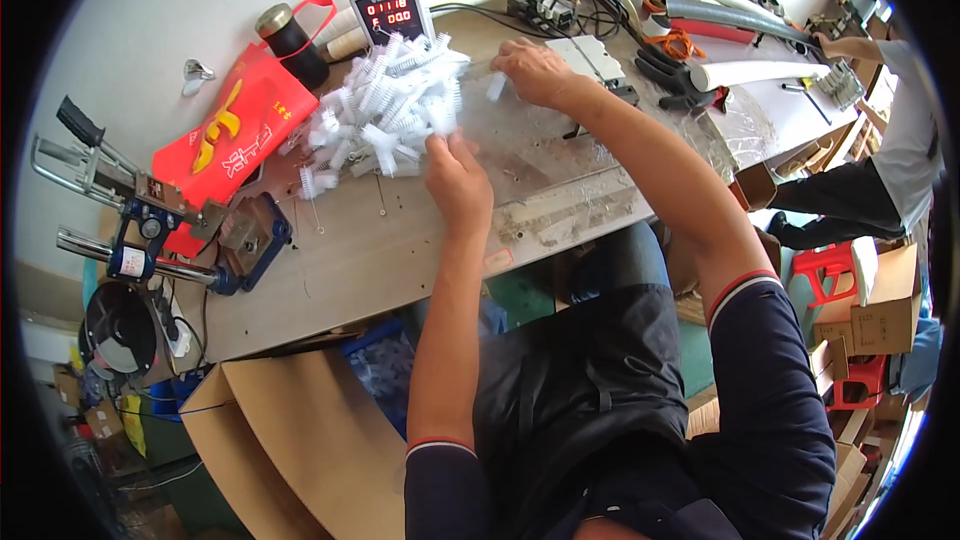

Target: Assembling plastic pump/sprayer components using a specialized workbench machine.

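A heap of small white bristle brushes (385, 90) lies on the worktable, a few with thin wire stems ending in loops near its front edge. At the heap's right side my left hand (458, 185) is closed, fingers pinched, with a motion-blurred white brush above its fingertips. Further right and back, my right hand (540, 72) is closed too, its fingers bent downward. A blurred white piece (496, 87), looking like another brush, hangs from those fingertips. The exact grip of both hands is hidden by blur and by the fingers.
A counter box with red digits (393, 8) stands behind the heap, beside a black flask (292, 45) and red bag (235, 120). A lever press (160, 210) is at left. Cables, black-handled pliers (668, 75) and white tubes lie right; another person stands far right. An open carton (300, 430) sits below.
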